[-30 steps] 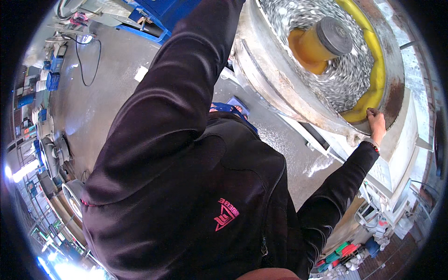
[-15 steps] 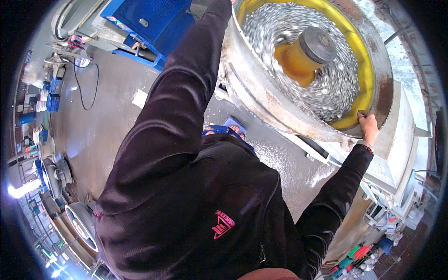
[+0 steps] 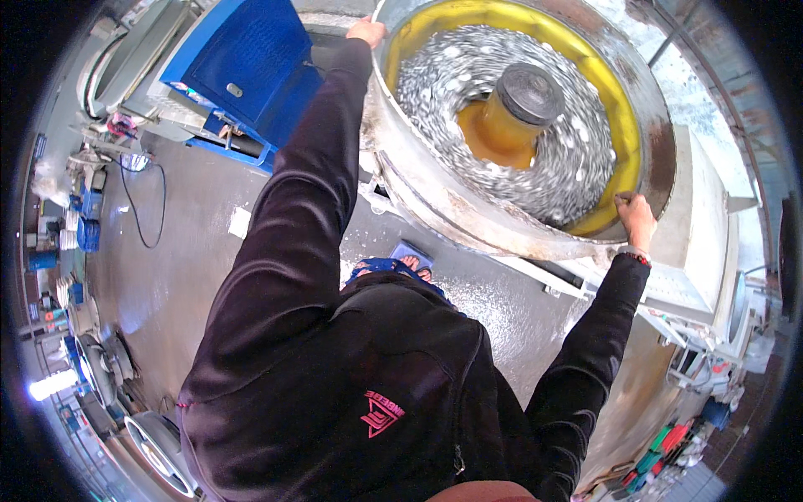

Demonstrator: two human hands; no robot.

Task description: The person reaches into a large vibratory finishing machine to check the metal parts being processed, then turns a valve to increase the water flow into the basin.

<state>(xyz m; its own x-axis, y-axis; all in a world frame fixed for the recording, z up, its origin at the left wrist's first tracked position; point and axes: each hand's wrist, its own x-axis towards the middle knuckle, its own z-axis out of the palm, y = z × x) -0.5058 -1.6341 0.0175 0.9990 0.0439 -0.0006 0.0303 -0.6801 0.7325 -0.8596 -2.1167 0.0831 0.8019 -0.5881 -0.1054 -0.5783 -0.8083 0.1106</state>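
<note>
A big round vibrating-type tub (image 3: 493, 226) with a pale, stained outer wall stands in front of me. Its yellow lining (image 3: 623, 100) surrounds a mass of small silvery pieces (image 3: 577, 151), blurred by motion. From the middle rises a yellow-brown post (image 3: 508, 125) with a dark round cap (image 3: 530, 92). My left hand (image 3: 366, 32) is at the tub's far left rim, its fingers closed on the edge and partly hidden. On the right side, my right hand (image 3: 637, 219) grips the rim beside the yellow lining, fingers curled in.
A blue cabinet (image 3: 251, 67) stands left of the tub. The grey floor (image 3: 192, 192) looks wet and shiny, with a dark cable (image 3: 159, 213) lying on it. Blue crates (image 3: 88, 234) sit at the far left. A pale machine housing (image 3: 698, 243) adjoins the tub's right side.
The view has shifted, so the tub sits further left and my left hand shows more fully. Both hands stay at the rim. The silvery pieces look blurred in both frames.
</note>
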